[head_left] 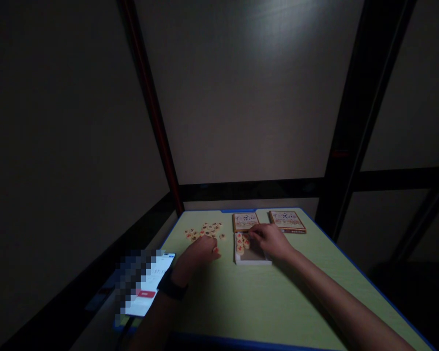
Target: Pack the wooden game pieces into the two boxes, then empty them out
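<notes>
Loose xiangqi pieces [207,228], round and pale with red or dark characters, lie in a spread group on the left of the table. At the near right side of this group, my left hand [204,247] is closed, with a red-marked xiangqi piece [215,250] at its fingertips. My right hand [272,240] reaches over the far part of a shallow open box [253,262], its fingers pinched together; what they hold is hidden. Inside that box, several red-marked pieces [240,248] sit along the left side.
A printed flat box [246,221] stands just behind the open box, and another printed box [287,221] lies to its right. At the table's left edge is a lit phone [151,282], partly blurred out. The green table [241,302] has a blue rim; panelled walls rise behind.
</notes>
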{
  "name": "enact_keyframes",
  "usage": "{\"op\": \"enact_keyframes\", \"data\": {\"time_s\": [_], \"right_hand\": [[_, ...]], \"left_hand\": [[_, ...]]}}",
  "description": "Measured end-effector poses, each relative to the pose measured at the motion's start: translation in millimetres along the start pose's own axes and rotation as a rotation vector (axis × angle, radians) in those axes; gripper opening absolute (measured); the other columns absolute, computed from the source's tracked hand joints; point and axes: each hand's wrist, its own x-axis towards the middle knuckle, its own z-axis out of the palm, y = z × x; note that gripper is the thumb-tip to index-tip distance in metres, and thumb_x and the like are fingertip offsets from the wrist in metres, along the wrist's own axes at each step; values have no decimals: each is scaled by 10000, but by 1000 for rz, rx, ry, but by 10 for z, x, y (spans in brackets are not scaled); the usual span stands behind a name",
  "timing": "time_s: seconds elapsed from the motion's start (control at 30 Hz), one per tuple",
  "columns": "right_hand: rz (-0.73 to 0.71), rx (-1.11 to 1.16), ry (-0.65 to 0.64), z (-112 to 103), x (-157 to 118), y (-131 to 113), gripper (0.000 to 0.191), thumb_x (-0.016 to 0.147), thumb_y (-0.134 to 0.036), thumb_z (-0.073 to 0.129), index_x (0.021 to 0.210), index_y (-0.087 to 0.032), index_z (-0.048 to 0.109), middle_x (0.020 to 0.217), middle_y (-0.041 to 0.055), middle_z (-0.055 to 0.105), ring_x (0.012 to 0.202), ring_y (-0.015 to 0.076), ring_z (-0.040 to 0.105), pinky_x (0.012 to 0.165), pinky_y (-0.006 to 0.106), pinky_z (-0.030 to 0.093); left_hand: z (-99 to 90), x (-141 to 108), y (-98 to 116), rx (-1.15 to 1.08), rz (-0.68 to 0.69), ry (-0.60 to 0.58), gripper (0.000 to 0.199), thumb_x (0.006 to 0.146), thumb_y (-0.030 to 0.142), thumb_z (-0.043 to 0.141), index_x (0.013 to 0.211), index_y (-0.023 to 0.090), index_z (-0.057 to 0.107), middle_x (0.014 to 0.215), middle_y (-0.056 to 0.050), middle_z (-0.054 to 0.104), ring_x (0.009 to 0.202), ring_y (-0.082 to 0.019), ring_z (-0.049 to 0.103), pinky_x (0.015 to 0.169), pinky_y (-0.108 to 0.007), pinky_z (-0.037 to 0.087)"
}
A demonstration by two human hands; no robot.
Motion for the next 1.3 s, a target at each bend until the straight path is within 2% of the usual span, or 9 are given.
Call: {"op": "enact_keyframes", "data": {"time_s": [0.1,0.33,0.43,0.53,0.63,0.77,0.87,1.0,1.3], "right_hand": [[-8,-1,-3,-2,-2,-3,212,872,-223,551,916,-190,756,913,73,768,822,206,686,723,269,448],[-24,22,-1,-25,-6,-9,212,872,-216,539,878,-185,748,891,70,766,808,200,682,730,276,452],[-20,101,12,4,1,-7,197,860,-205,544,848,-175,739,879,77,764,806,201,679,751,296,470],[33,395,1,90,12,-13,172,815,-207,612,947,-154,709,820,74,756,768,195,682,746,315,507],[122,883,-111,179,18,-23,414,748,-270,728,1125,-136,624,722,34,732,664,177,687,679,316,553],[235,1249,-177,188,19,-3,430,669,-279,826,1038,-154,644,714,29,733,696,182,721,726,331,600],[322,1296,-164,149,19,39,355,645,-198,840,954,-155,669,722,36,736,709,191,733,725,326,617],[326,1298,-173,140,22,88,325,634,-167,845,915,-144,684,687,13,722,693,178,728,715,310,623],[338,1267,-194,116,53,134,279,639,-169,830,880,-141,691,783,51,751,729,169,730,731,284,599]], "left_hand": [[3,9,12,12,38,-20,125,785,190,597,907,186,624,1032,-96,672,1014,-251,595,884,-339,456],[82,-1,8,22,98,-21,137,828,104,491,873,173,600,1018,-110,656,970,-237,598,892,-346,462],[54,43,73,10,115,30,163,852,108,480,920,160,619,1035,-112,656,1013,-238,594,929,-347,456],[-12,138,240,-74,147,146,181,868,141,510,993,160,639,1040,-94,660,1045,-230,591,963,-335,446],[-59,243,443,-163,199,279,236,870,156,534,1077,186,643,1053,-67,657,1032,-212,594,957,-320,453],[-46,336,614,-256,221,368,277,867,153,552,1117,209,659,1054,-53,654,972,-190,611,918,-307,480],[13,367,641,-323,204,405,243,843,176,616,1071,211,693,1008,-47,670,881,-176,628,874,-301,505],[112,378,617,-444,186,426,197,815,230,680,1008,223,719,961,-31,691,760,-148,639,782,-286,546],[230,438,392,-816,62,545,249,733,215,725,980,190,714,1030,-66,703,832,-170,676,752,-271,579]]}}
